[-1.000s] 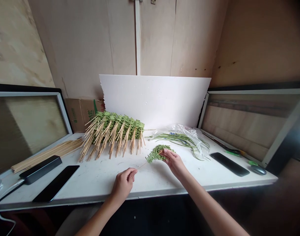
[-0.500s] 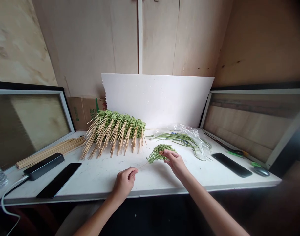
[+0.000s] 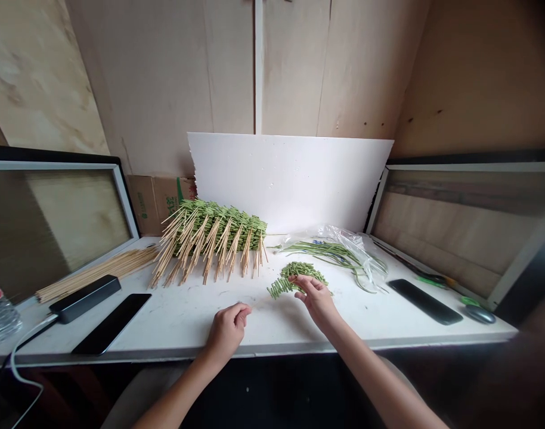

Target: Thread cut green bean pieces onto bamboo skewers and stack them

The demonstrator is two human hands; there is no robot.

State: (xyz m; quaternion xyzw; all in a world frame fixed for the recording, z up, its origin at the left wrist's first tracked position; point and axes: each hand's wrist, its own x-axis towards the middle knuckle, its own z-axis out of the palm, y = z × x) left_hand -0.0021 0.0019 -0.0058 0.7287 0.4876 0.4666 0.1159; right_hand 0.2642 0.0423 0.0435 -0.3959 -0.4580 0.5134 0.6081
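Note:
My left hand is closed in a pinch on the near end of a thin bamboo skewer, which shows only faintly against the white table. A row of short green bean pieces sits crosswise along the skewer's far part. At that far end, my right hand is closed, thumb and finger pinching what looks like a piece of green bean; the fingertips partly hide it. Just behind the right hand lies a loose pile of cut green bean pieces on the table.
A stack of filled bean skewers stands back left, sticks pointing toward me. Bare skewers, a black box and a phone lie left. Long beans in a plastic bag, a dark phone-like slab and a mouse are right.
The view has shifted slightly, so the table things appear a little farther right. Both hands keep nearly the same pose, still pinched at the two ends of the skewer.

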